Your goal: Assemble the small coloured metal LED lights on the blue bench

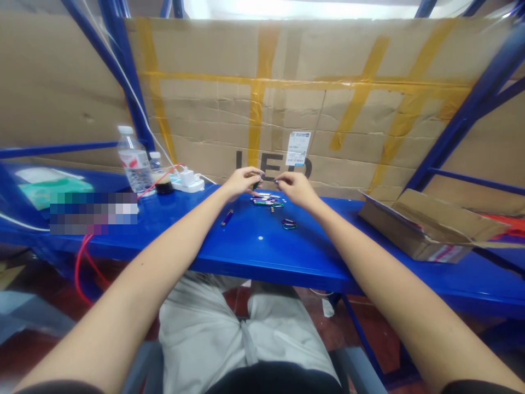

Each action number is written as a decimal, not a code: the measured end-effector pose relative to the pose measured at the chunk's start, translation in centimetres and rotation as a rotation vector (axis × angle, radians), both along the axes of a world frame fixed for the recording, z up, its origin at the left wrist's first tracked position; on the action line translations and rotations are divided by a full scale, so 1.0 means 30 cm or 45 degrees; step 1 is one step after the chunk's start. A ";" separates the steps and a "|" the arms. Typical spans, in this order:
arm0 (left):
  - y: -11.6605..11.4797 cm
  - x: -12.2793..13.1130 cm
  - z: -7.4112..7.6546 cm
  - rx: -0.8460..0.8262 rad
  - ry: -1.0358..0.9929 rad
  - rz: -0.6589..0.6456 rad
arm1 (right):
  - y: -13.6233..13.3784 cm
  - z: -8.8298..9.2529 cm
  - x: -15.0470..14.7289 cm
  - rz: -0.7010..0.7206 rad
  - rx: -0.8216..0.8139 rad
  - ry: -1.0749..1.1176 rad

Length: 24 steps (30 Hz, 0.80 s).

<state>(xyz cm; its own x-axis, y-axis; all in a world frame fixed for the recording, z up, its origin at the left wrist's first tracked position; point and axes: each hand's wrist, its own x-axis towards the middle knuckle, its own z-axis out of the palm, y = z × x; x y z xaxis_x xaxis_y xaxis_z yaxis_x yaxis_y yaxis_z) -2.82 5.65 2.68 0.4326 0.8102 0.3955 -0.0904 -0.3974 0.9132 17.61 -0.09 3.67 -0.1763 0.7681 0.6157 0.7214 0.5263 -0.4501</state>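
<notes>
My left hand (243, 183) is raised just above the far part of the blue table (246, 251). Its fingers are closed around a small dark green piece (256, 186) whose kind is too small to tell. Facing it, my right hand (297, 187) has thumb and forefinger pinched together; whatever sits between them is too tiny to make out. Below and between the hands lies a pile of slim, shiny, coloured metal pieces (266, 202). A slim purple piece (227, 218) lies apart to the left. Nearer me, green and purple carabiner-like clips (289, 224) rest on the table.
At left stand a clear water bottle (135, 161), a small bottle of dark liquid (163, 178) and a white power strip (188, 180) with cables. An open cardboard box (418, 230) sits at right. A large taped cardboard panel (213, 120) rises behind the table between blue posts.
</notes>
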 end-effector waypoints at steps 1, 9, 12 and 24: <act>-0.003 0.010 -0.006 0.017 0.021 -0.024 | 0.004 0.012 0.017 -0.011 0.022 0.057; 0.001 0.057 -0.035 0.255 0.310 -0.001 | -0.014 0.010 0.020 0.047 -0.054 -0.031; 0.006 0.055 -0.036 0.371 0.362 0.038 | -0.012 0.001 0.023 0.048 -0.026 -0.123; -0.022 0.061 -0.037 0.526 0.506 -0.004 | 0.003 -0.009 0.062 0.114 -0.028 -0.376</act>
